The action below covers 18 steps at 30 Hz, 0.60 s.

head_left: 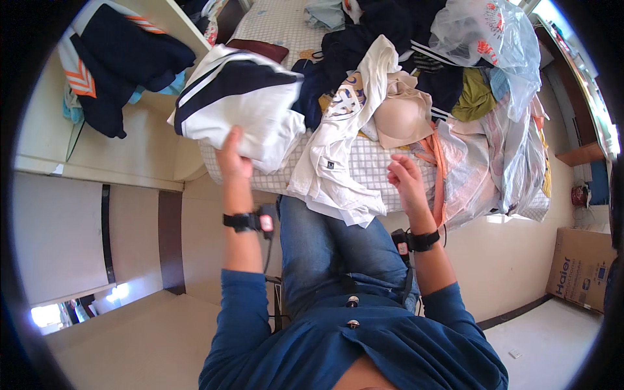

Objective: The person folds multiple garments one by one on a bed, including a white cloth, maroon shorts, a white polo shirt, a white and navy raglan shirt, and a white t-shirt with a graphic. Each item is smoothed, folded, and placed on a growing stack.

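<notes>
My left hand [235, 159] is closed on the near edge of a folded white garment with navy panels [237, 107], its thumb on top. The garment is slightly blurred and lies over the left end of the bed [404, 194]. My right hand [407, 179] hovers by the bed's near edge, fingers loosely curled and apart, with nothing visible in them. Between my hands, a white long-sleeved top [328, 169] with a small dark label is spread out and hangs over the edge. Just beyond my right hand lies a beige bra [402, 117].
Dark clothes [364, 49], an olive garment [474, 97] and clear plastic bags [487, 39] heap up at the back and right. A navy garment with orange stripes [127, 58] sits on an open cabinet shelf [156, 130] at left. A cardboard box [580, 266] stands at far right.
</notes>
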Tool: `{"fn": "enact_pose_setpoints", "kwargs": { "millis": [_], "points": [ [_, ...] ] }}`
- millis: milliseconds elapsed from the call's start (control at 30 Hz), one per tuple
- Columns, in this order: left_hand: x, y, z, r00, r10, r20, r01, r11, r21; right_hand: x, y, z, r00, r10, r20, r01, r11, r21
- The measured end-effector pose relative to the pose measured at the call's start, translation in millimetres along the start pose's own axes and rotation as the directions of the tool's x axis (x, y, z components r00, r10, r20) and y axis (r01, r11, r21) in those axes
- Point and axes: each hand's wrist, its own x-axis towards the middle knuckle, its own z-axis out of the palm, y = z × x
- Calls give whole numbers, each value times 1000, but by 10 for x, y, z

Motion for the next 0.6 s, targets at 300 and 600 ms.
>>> {"fn": "enact_pose_setpoints", "kwargs": {
  "millis": [300,600],
  "points": [
    [420,-307,-703,883,355,-307,160,388,908,687,494,520,995,23,-95,-62,900,-432],
    [-59,-441,-260,853,-306,424,-523,-493,695,1194,176,1034,982,-106,-155,98,993,-59]
  ]
}}
